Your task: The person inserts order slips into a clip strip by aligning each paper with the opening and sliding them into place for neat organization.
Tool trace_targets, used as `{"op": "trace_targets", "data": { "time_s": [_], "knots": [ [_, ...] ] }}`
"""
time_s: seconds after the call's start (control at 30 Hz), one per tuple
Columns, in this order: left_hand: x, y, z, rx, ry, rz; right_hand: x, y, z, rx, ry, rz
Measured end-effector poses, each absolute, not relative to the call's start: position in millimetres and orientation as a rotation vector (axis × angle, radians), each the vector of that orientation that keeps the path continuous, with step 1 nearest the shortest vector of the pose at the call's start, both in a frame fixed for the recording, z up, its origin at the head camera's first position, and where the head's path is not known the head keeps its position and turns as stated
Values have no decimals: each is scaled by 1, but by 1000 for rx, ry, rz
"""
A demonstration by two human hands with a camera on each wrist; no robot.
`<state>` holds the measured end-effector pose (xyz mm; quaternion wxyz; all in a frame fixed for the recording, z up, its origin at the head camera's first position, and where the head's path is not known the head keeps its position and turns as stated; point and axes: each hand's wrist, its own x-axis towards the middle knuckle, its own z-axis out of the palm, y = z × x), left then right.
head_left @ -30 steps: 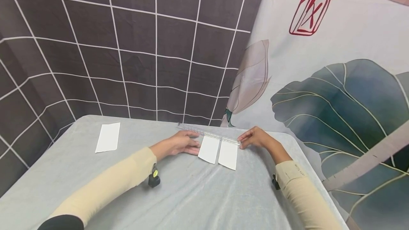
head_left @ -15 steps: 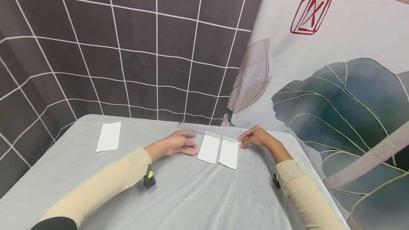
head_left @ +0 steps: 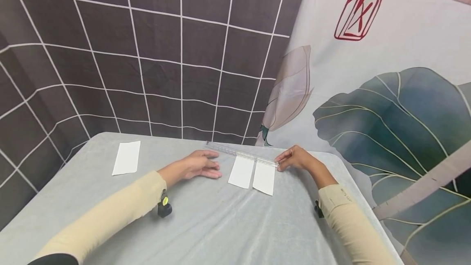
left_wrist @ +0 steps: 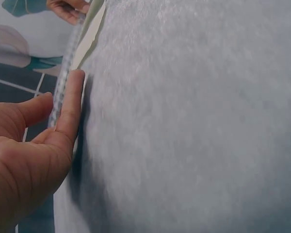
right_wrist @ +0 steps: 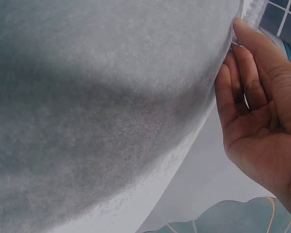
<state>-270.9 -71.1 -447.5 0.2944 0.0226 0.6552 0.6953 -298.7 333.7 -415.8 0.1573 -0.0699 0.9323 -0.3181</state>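
A clear ruler point(head_left: 224, 147) lies slantwise along the top edges of two white paper pieces, the left paper point(head_left: 241, 172) and the right paper point(head_left: 263, 178), with a narrow gap between them. My right hand point(head_left: 294, 158) pinches the ruler's right end between thumb and fingers; the right wrist view shows the fingertips point(right_wrist: 238, 25) at that end. My left hand point(head_left: 198, 164) is left of the papers, fingers loosely extended and holding nothing. In the left wrist view the ruler point(left_wrist: 63, 82) runs beyond its thumb and index finger.
Another white paper point(head_left: 126, 158) lies by itself at the far left of the table point(head_left: 206, 224), which has a light grey cloth. Behind the table hang a dark grid-patterned curtain point(head_left: 158, 77) and a white leaf-printed cloth point(head_left: 324, 64).
My left hand has drawn back to the left, away from the ruler and the left paper. My right hand, the ruler and the papers stay where they were.
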Motion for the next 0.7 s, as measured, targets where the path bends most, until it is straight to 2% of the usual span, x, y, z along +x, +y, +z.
{"op": "trace_targets", "data": {
  "time_s": [0.7],
  "knots": [
    [-267,-115,-444,23,1757,1904,-298,334,-414,-186,2673,-896]
  ]
}}
